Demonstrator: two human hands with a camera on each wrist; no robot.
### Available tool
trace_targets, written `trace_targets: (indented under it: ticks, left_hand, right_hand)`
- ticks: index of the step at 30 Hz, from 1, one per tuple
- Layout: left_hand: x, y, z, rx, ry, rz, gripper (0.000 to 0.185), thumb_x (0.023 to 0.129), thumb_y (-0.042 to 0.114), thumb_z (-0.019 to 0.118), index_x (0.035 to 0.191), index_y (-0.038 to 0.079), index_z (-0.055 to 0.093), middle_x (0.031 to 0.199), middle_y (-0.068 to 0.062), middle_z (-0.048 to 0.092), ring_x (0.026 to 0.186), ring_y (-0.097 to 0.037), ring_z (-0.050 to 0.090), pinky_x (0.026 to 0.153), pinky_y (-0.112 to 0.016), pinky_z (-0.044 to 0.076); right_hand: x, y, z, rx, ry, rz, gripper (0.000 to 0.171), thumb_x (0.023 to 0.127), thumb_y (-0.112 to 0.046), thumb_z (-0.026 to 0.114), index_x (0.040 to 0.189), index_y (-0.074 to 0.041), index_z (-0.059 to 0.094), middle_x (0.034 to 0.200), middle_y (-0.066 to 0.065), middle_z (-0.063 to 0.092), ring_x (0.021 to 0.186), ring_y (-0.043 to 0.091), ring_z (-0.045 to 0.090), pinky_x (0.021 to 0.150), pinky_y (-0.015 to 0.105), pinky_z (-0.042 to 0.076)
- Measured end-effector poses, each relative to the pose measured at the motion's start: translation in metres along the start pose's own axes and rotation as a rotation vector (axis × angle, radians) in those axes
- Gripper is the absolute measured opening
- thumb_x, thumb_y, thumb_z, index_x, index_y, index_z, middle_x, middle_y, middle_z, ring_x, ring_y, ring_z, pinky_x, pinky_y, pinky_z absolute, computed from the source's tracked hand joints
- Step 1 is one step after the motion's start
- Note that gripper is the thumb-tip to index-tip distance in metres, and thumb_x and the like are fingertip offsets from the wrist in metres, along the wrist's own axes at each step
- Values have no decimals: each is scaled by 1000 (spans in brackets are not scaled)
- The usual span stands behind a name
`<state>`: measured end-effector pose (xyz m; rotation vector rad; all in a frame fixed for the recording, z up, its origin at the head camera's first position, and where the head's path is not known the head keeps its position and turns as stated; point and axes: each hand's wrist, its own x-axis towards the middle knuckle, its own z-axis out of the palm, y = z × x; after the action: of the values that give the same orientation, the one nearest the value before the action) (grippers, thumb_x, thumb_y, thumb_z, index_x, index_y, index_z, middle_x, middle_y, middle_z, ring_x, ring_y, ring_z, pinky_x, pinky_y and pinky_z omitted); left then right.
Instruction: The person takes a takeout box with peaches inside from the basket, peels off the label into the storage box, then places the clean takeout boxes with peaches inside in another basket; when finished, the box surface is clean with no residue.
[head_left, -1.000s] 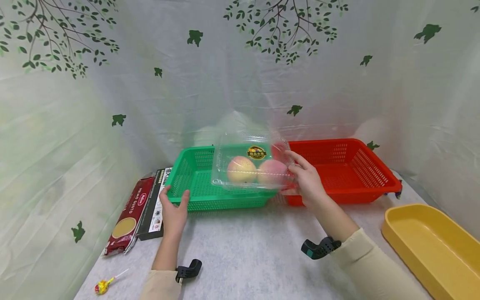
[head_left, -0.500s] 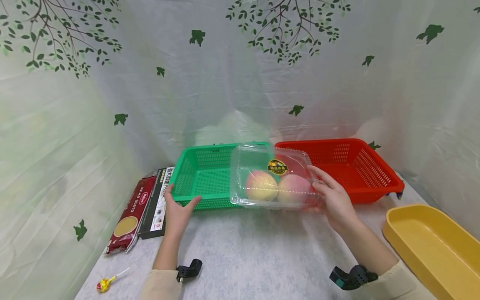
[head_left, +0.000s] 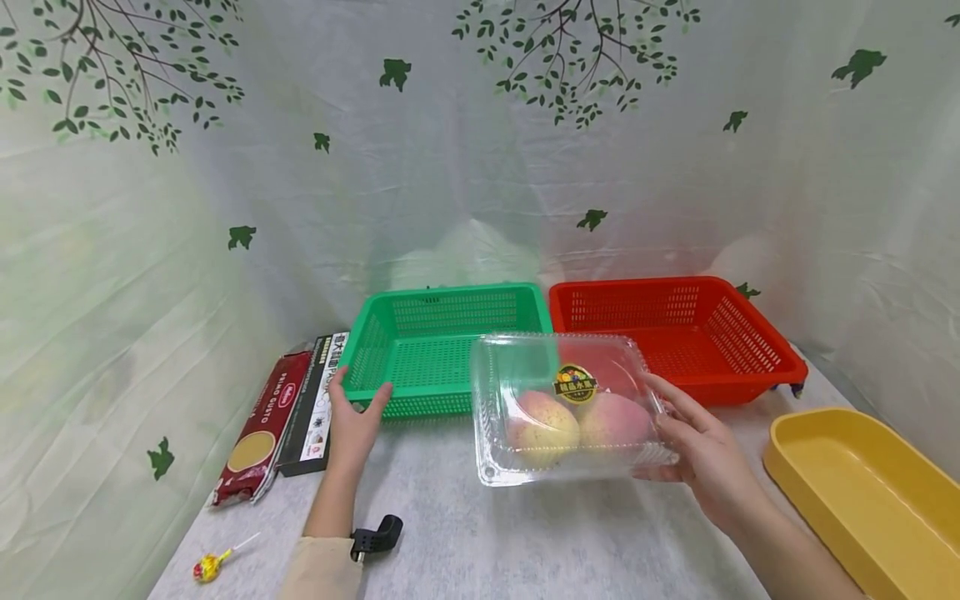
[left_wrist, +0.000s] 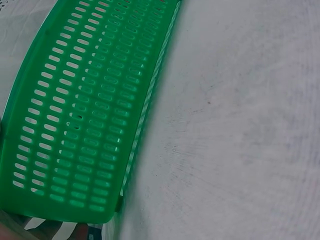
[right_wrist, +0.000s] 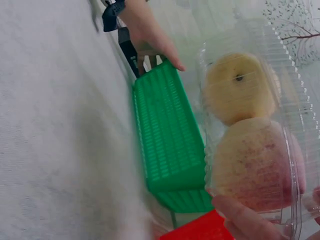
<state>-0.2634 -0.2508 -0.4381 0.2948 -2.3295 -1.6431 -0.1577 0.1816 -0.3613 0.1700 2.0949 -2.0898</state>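
A clear plastic clamshell box [head_left: 517, 367] with two peaches [head_left: 549, 429] and a black-and-gold label is held up by my right hand [head_left: 708, 462], gripping its right edge. In the right wrist view, fingertips [right_wrist: 245, 217] press on the lower end of that box. My left hand [head_left: 354, 433] holds the front left corner of the green basket [head_left: 438, 405], thumb at the front rim and fingers round the side. The left wrist view shows this basket's slotted wall close up, with left fingers [left_wrist: 47, 229] at its near end.
Beside the green basket stands a red basket [head_left: 697, 388]; a yellow tray [head_left: 817, 475] lies at the right. On the left are a black box [head_left: 303, 417], a dark red pasta packet [head_left: 258, 429] and a lollipop [head_left: 207, 568]. A leaf-printed curtain [head_left: 480, 167] hangs behind.
My right hand has brought the peach box from over the green basket toward me and to the right. The left hand has stayed at the basket's corner.
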Motion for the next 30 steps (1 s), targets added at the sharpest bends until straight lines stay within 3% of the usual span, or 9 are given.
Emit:
trace_targets:
  ticks: [6,10,15,22,30]
  left_hand:
    - [1,-3,-1,7,0,3,96,91,57,64,159,28,3,167,-17,11,154,-36,14,123,-60,18]
    - [0,-3,-1,-7,-10,6,96,91,56,63,159,28,2,167,-17,10,155,-36,14,123,-61,18]
    - [-1,-2,0,-16,-12,17,94,92,55,63,160,29,3,168,-15,9,155,-35,13,123,-61,18]
    - [-2,-2,1,-16,-5,23,92,93,55,63,159,31,3,168,-14,10,154,-36,15,122,-62,21]
    - [-4,-2,1,-35,1,38,89,94,49,63,159,32,4,167,-15,13,153,-36,18,121,-60,22]
  right_hand:
    - [-12,14,-2,2,-32,47,58,102,-35,54,154,-46,30,167,-1,20,131,24,46,90,48,58]
    - [-16,26,-4,-61,-11,90,60,101,-37,55,154,-46,29,166,4,25,124,22,53,90,44,59]
    - [-18,43,-6,-155,5,127,58,103,-29,53,155,-41,32,164,12,25,123,26,52,84,39,60]
    - [-13,61,-7,-106,35,144,55,105,-18,45,155,-36,33,159,17,34,130,34,44,81,43,62]
    - [-3,65,-7,-147,44,123,54,105,-18,44,157,-32,32,158,19,34,125,32,46,79,41,62]
